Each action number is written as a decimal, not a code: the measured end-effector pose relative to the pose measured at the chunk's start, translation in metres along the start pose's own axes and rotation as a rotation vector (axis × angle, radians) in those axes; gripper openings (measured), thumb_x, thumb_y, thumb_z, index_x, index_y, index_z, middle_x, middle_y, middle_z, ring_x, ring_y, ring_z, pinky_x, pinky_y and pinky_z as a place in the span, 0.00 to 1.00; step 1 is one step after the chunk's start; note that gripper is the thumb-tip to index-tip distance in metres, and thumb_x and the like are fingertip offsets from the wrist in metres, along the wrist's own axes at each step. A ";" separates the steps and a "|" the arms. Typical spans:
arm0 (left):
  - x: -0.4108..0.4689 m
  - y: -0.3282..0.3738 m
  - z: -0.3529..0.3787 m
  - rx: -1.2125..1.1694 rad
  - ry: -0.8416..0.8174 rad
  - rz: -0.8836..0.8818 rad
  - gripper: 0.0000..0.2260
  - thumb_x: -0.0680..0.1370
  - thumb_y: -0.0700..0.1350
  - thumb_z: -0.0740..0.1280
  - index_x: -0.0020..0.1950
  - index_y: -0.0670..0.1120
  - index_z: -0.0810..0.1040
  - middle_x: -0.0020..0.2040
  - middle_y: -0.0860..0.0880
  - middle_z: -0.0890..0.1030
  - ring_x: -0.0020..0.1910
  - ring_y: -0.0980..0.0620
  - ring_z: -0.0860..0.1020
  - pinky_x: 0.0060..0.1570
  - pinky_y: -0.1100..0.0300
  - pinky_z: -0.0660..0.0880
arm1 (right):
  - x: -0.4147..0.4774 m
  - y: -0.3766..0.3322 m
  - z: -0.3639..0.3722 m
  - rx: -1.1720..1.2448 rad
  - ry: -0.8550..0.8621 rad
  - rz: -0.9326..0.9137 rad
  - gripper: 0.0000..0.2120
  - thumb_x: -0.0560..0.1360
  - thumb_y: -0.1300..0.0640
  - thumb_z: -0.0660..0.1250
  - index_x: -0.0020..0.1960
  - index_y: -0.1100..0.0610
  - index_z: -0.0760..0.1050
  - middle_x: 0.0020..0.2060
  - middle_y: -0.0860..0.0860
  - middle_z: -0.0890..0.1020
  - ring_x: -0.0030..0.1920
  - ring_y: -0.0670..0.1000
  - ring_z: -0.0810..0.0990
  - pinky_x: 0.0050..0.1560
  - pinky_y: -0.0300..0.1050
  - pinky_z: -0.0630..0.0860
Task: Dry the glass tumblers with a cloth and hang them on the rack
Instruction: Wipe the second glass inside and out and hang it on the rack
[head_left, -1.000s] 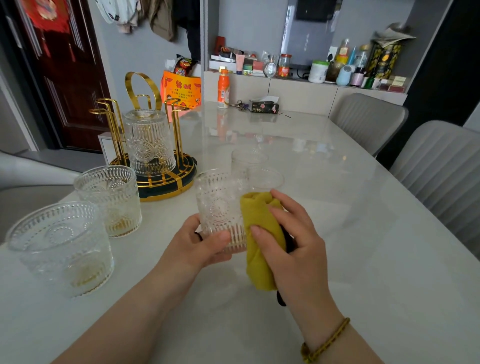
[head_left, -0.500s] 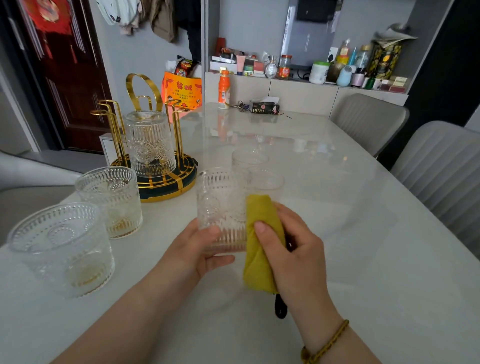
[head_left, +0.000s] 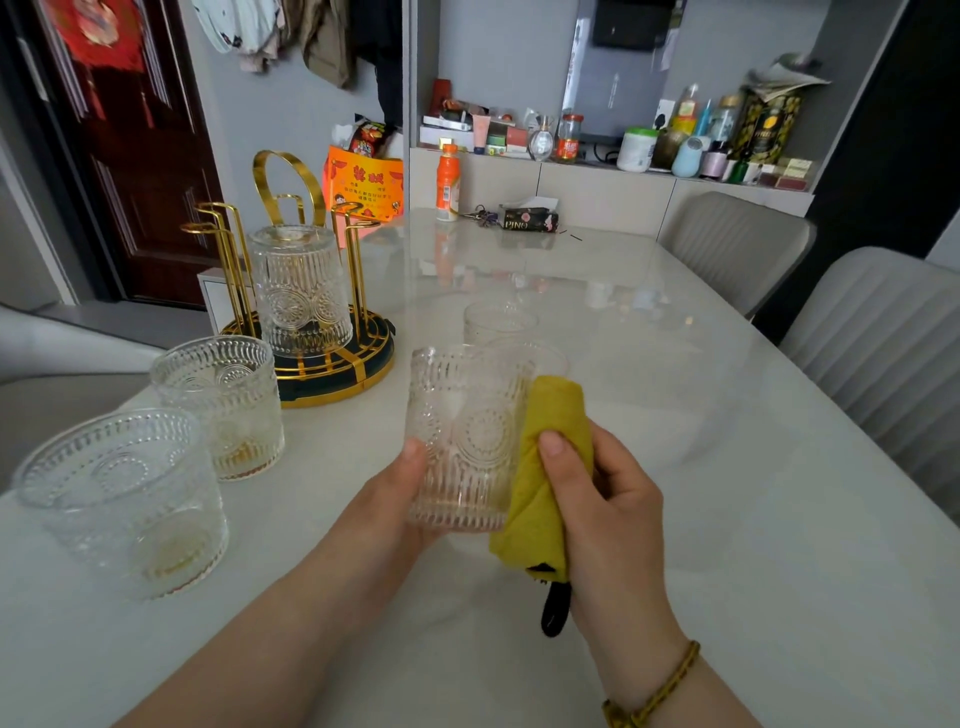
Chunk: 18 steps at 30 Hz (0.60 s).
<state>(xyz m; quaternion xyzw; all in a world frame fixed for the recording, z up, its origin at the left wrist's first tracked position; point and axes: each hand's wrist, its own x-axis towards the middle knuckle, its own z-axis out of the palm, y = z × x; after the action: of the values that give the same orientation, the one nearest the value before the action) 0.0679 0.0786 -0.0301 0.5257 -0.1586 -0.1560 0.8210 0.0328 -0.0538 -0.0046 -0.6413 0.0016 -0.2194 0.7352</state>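
Note:
My left hand (head_left: 387, 499) grips an embossed glass tumbler (head_left: 462, 436) upright above the white table (head_left: 727, 467). My right hand (head_left: 608, 499) holds a folded yellow cloth (head_left: 545, 467) against the tumbler's right side, thumb on the cloth. A gold rack (head_left: 291, 249) on a dark round base stands at the back left, with one tumbler (head_left: 301, 291) hung upside down on it. Two more tumblers stand at the left, one near (head_left: 124, 499) and one farther (head_left: 223, 405). Behind the held glass stand two further tumblers (head_left: 498, 322), partly hidden.
An orange bottle (head_left: 448, 182), keys and a dark tissue pack (head_left: 527, 219) lie at the table's far end. Two grey chairs (head_left: 883, 353) line the right side. A cluttered shelf (head_left: 623, 150) runs along the back wall.
The cloth has slid up and down along the tumbler's right side, and my left hand has turned the glass slightly. The other tumblers and the rack have not moved.

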 end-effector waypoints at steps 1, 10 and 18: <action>-0.001 0.000 -0.001 0.015 0.020 0.002 0.36 0.51 0.71 0.72 0.51 0.49 0.82 0.54 0.47 0.83 0.55 0.49 0.80 0.50 0.59 0.78 | -0.001 0.001 0.001 -0.025 -0.002 -0.027 0.09 0.61 0.46 0.75 0.39 0.36 0.80 0.44 0.44 0.83 0.46 0.43 0.81 0.47 0.42 0.79; -0.001 -0.002 -0.004 0.264 0.161 0.060 0.38 0.59 0.66 0.70 0.62 0.44 0.73 0.54 0.44 0.82 0.53 0.45 0.80 0.57 0.42 0.75 | -0.002 0.006 0.004 -0.213 0.054 -0.249 0.11 0.59 0.42 0.66 0.40 0.32 0.77 0.54 0.28 0.75 0.57 0.31 0.72 0.54 0.24 0.68; -0.004 0.001 -0.003 0.165 -0.055 -0.014 0.45 0.47 0.64 0.78 0.57 0.43 0.75 0.51 0.44 0.84 0.50 0.46 0.82 0.44 0.57 0.79 | -0.001 -0.002 -0.003 -0.184 0.040 -0.253 0.13 0.60 0.47 0.70 0.43 0.34 0.77 0.54 0.30 0.76 0.56 0.33 0.74 0.52 0.26 0.71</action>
<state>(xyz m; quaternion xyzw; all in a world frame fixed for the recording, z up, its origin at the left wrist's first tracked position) 0.0662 0.0830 -0.0310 0.5883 -0.1895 -0.1626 0.7691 0.0301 -0.0563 -0.0033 -0.6966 -0.0444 -0.3219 0.6396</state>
